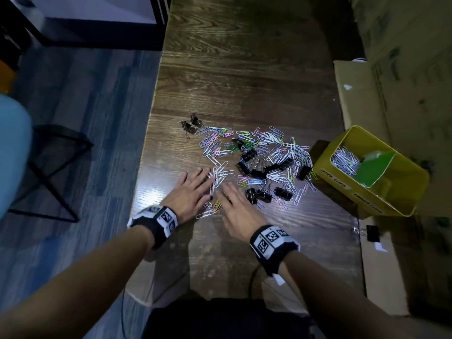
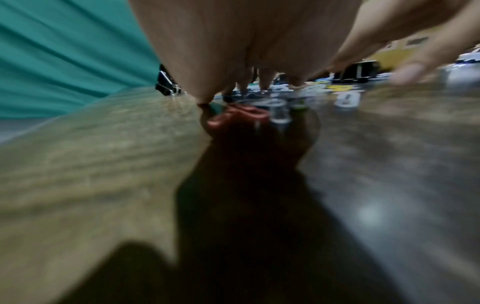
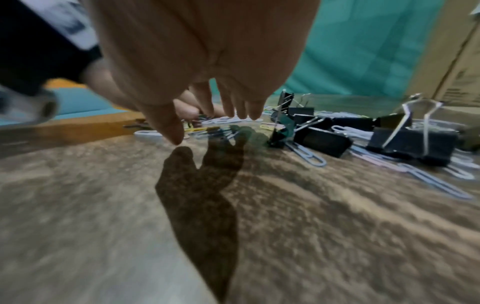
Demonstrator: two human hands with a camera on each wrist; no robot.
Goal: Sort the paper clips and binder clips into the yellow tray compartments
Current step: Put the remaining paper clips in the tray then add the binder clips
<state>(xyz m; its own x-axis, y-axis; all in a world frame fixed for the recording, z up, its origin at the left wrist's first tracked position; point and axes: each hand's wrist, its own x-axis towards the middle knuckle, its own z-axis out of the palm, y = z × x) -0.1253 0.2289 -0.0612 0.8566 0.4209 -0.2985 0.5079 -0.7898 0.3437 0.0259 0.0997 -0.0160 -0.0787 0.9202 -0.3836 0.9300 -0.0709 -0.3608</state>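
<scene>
We hold our left hand (image 1: 189, 194) and right hand (image 1: 241, 211) flat, fingers spread, empty; the paper clips (image 1: 256, 152) lie at twelve o'clock, the yellow tray (image 1: 401, 206) at three, nearer the right.

White, pink, green and yellow paper clips (image 1: 247, 152) lie mixed with black binder clips (image 1: 259, 171) on a dark wood-grain desk (image 1: 244, 69), beside a yellow tray (image 1: 367, 192) with a green divider (image 1: 371, 167); wristbands (image 1: 159, 220) are black-and-white checked.
</scene>
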